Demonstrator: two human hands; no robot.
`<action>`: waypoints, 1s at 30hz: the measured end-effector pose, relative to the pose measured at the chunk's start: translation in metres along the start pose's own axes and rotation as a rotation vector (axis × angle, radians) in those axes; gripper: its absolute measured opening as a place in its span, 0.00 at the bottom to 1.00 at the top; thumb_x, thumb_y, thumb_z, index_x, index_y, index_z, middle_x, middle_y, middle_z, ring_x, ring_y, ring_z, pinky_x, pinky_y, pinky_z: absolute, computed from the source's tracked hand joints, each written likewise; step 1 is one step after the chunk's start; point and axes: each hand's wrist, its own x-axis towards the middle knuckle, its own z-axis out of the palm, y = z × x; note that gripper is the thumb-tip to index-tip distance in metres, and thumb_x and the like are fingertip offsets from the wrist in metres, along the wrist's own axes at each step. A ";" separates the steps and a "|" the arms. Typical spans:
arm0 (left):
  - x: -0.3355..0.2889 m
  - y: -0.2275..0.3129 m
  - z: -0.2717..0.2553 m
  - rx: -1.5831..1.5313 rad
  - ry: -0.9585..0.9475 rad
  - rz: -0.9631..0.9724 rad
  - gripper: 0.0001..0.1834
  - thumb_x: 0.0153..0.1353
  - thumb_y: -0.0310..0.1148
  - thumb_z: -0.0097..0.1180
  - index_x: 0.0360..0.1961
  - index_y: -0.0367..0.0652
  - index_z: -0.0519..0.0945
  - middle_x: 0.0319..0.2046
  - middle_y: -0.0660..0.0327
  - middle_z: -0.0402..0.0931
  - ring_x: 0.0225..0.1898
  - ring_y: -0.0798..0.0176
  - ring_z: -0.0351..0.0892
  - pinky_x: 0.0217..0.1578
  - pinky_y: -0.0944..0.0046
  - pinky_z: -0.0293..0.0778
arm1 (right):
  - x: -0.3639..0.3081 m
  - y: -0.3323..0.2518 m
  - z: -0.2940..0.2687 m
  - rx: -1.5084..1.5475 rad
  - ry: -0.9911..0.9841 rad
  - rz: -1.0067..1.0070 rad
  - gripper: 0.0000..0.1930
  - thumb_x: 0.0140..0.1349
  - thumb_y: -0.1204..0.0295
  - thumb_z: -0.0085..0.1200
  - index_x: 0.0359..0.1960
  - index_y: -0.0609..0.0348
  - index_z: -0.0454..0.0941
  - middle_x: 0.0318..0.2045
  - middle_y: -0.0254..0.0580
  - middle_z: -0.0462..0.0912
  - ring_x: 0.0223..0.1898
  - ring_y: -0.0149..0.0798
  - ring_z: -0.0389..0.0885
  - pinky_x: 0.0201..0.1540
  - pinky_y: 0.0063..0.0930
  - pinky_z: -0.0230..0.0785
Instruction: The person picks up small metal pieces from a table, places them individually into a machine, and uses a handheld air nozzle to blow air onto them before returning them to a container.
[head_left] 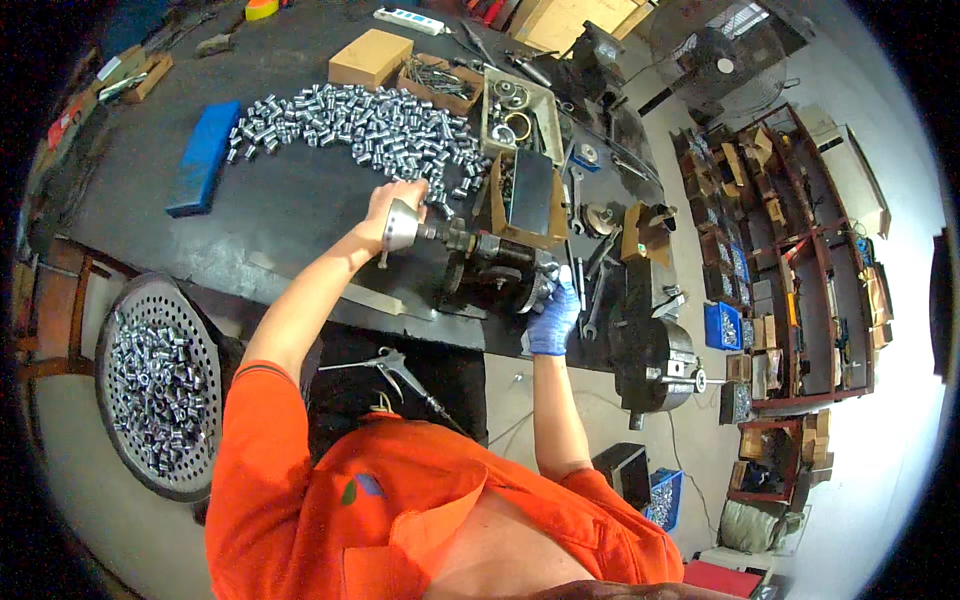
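in the head view, a dark bench fixture (490, 258) sits near the front edge of your black workbench (290, 215), between your two hands. beyond your left hand spreads a loose pile of shiny metal pieces (370, 130), its nearest ones close to your fingers, with a long blue block (205, 158) at its left end. a cardboard carton (545, 238) with a dark flat panel (531, 195) leaning across it stands right behind the fixture, crowding that side. farther back are a closed brown box (371, 58) and a pale tray (547, 110) of rings; wrenches (597, 300) lie just beyond your right hand. to your left, below the bench, a round perforated basket (138, 289) holds more metal pieces, and an air gun (400, 374) lies in front of you. your left hand (400, 200), bare, is at the silver cone-shaped end (401, 226) of the fixture, fingers bent and partly hidden behind it; you cannot tell how firmly they close. your right hand (553, 318), in a blue-and-white glove, is at the fixture's other end, thumb stretched forward, fingers partly curled; whether they pinch a piece cannot be told.
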 end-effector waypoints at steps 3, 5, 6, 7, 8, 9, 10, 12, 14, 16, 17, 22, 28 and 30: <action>-0.026 -0.021 -0.011 -0.474 0.020 0.034 0.07 0.47 0.29 0.55 0.27 0.40 0.71 0.20 0.56 0.75 0.25 0.57 0.77 0.25 0.60 0.69 | -0.008 -0.002 -0.002 0.001 -0.052 -0.014 0.14 0.60 0.58 0.50 0.28 0.56 0.75 0.19 0.28 0.73 0.18 0.22 0.68 0.17 0.14 0.55; -0.050 -0.019 -0.040 -1.181 -0.063 -0.203 0.05 0.49 0.23 0.55 0.28 0.38 0.72 0.19 0.62 0.74 0.23 0.70 0.74 0.20 0.70 0.67 | -0.012 -0.004 0.000 0.022 -0.021 0.005 0.13 0.61 0.58 0.49 0.28 0.54 0.73 0.18 0.26 0.72 0.17 0.20 0.65 0.16 0.12 0.51; -0.062 -0.024 -0.059 -1.105 -0.140 -0.286 0.06 0.50 0.22 0.51 0.31 0.41 0.75 0.23 0.65 0.74 0.24 0.73 0.72 0.25 0.71 0.68 | -0.015 -0.004 0.003 0.048 -0.036 0.006 0.13 0.61 0.58 0.48 0.28 0.53 0.72 0.18 0.25 0.71 0.17 0.19 0.64 0.16 0.12 0.50; -0.072 -0.021 -0.078 -1.156 -0.135 -0.234 0.06 0.51 0.23 0.52 0.32 0.39 0.75 0.23 0.64 0.74 0.24 0.72 0.73 0.25 0.71 0.70 | -0.017 -0.006 0.006 0.001 0.012 0.005 0.12 0.62 0.59 0.46 0.28 0.53 0.71 0.17 0.24 0.69 0.16 0.19 0.63 0.15 0.12 0.50; -0.081 -0.017 -0.095 -1.204 -0.127 -0.177 0.06 0.52 0.24 0.53 0.32 0.37 0.74 0.24 0.62 0.75 0.24 0.70 0.74 0.24 0.70 0.71 | -0.011 -0.002 -0.002 0.008 0.021 -0.003 0.11 0.63 0.60 0.46 0.29 0.53 0.71 0.17 0.24 0.69 0.17 0.19 0.63 0.15 0.12 0.50; -0.090 -0.016 -0.106 -1.294 -0.087 -0.132 0.07 0.54 0.27 0.54 0.34 0.35 0.73 0.24 0.60 0.75 0.23 0.68 0.76 0.24 0.69 0.73 | -0.015 -0.006 0.005 0.052 -0.017 0.022 0.11 0.63 0.61 0.45 0.29 0.54 0.71 0.17 0.25 0.69 0.16 0.19 0.63 0.14 0.12 0.49; -0.094 -0.012 -0.115 -1.297 -0.079 -0.116 0.08 0.54 0.27 0.54 0.34 0.35 0.73 0.24 0.60 0.75 0.23 0.67 0.76 0.24 0.69 0.73 | -0.018 -0.011 0.010 0.095 -0.052 0.039 0.11 0.63 0.61 0.45 0.30 0.54 0.71 0.18 0.25 0.69 0.16 0.19 0.63 0.13 0.12 0.49; -0.099 0.001 -0.126 -1.304 -0.067 -0.080 0.08 0.55 0.27 0.54 0.35 0.35 0.73 0.24 0.60 0.75 0.23 0.67 0.76 0.24 0.69 0.73 | -0.009 -0.006 0.002 0.048 -0.041 0.013 0.05 0.61 0.67 0.47 0.36 0.52 0.72 0.20 0.22 0.70 0.15 0.15 0.63 0.09 0.10 0.47; -0.100 0.007 -0.118 -1.323 -0.055 -0.047 0.07 0.56 0.26 0.53 0.34 0.35 0.73 0.23 0.61 0.74 0.22 0.67 0.76 0.25 0.70 0.73 | -0.011 -0.006 0.007 -0.004 -0.039 -0.003 0.05 0.62 0.68 0.45 0.36 0.52 0.72 0.19 0.21 0.69 0.14 0.16 0.62 0.09 0.11 0.47; -0.097 0.011 -0.111 -1.331 -0.037 -0.070 0.06 0.55 0.25 0.53 0.34 0.35 0.73 0.23 0.61 0.74 0.22 0.67 0.75 0.25 0.69 0.73 | -0.013 -0.006 0.010 0.049 -0.001 0.003 0.05 0.62 0.68 0.44 0.35 0.52 0.72 0.17 0.21 0.68 0.13 0.16 0.62 0.09 0.11 0.47; -0.095 0.011 -0.110 -1.326 -0.038 -0.055 0.06 0.55 0.25 0.53 0.34 0.35 0.72 0.23 0.61 0.74 0.22 0.68 0.75 0.25 0.69 0.73 | -0.007 0.000 0.005 -0.035 0.083 -0.067 0.06 0.62 0.66 0.45 0.34 0.53 0.72 0.16 0.21 0.68 0.12 0.17 0.61 0.09 0.11 0.47; -0.090 0.006 -0.109 -1.316 -0.059 -0.044 0.07 0.55 0.24 0.52 0.35 0.35 0.71 0.23 0.61 0.75 0.22 0.67 0.75 0.26 0.69 0.73 | -0.013 -0.004 0.003 -0.033 0.043 -0.033 0.09 0.62 0.63 0.46 0.30 0.53 0.71 0.14 0.23 0.66 0.11 0.19 0.59 0.09 0.13 0.48; -0.084 0.000 -0.109 -1.250 -0.159 0.010 0.07 0.54 0.23 0.52 0.35 0.35 0.71 0.24 0.60 0.75 0.22 0.67 0.75 0.25 0.69 0.73 | -0.048 -0.042 0.007 -0.043 -0.038 0.010 0.18 0.61 0.55 0.46 0.28 0.59 0.73 0.10 0.27 0.61 0.09 0.22 0.54 0.09 0.15 0.46; -0.084 0.001 -0.111 -1.259 -0.164 0.025 0.07 0.54 0.23 0.52 0.35 0.35 0.71 0.24 0.60 0.75 0.22 0.67 0.75 0.24 0.69 0.73 | -0.056 -0.065 0.025 -0.056 -0.098 -0.075 0.19 0.60 0.53 0.47 0.28 0.59 0.73 0.09 0.26 0.60 0.08 0.22 0.52 0.09 0.16 0.43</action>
